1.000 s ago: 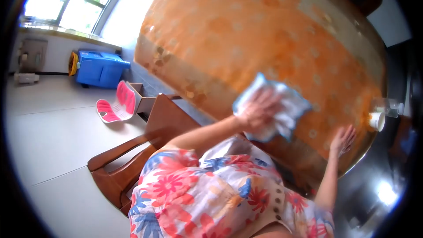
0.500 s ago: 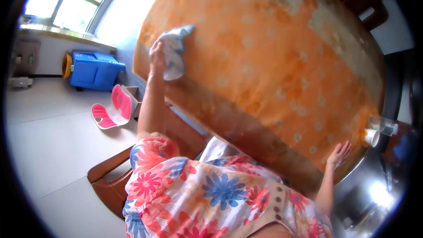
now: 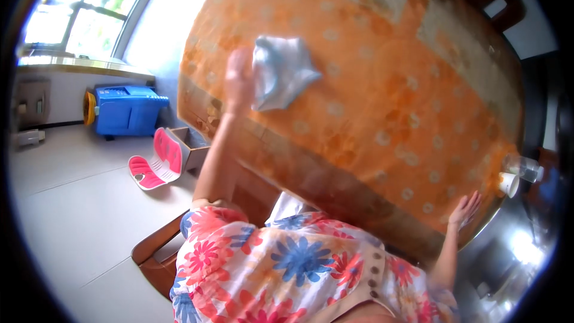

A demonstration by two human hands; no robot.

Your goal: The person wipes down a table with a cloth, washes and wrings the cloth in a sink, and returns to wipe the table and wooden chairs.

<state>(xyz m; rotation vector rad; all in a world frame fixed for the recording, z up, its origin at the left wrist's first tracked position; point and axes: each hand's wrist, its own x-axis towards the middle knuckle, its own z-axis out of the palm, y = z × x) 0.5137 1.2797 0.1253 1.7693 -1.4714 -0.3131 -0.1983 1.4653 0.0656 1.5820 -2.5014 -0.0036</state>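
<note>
My left hand [image 3: 239, 78], blurred by motion, is at the left edge of a white cloth with light blue trim [image 3: 283, 73] and appears to grip it. Crumpled, the cloth lies over the orange patterned tabletop [image 3: 365, 107]. My right hand [image 3: 465, 209] rests with its fingers stretched out near the table's right edge and holds nothing. Close to its fingertips are a white cup [image 3: 509, 184] and a clear plastic container [image 3: 524, 168].
A wooden chair [image 3: 158, 257] stands at lower left, close to my body. Beyond it are a pink and white seat [image 3: 156, 161], an open box [image 3: 190, 148] and a blue bin [image 3: 127, 110] on the floor. Another chair [image 3: 493, 0] is at the far right.
From the middle of the table, my left hand and the cloth went to the far left, then slightly right. The cloth now extends to the right of the hand. My right hand stays near the right edge.
</note>
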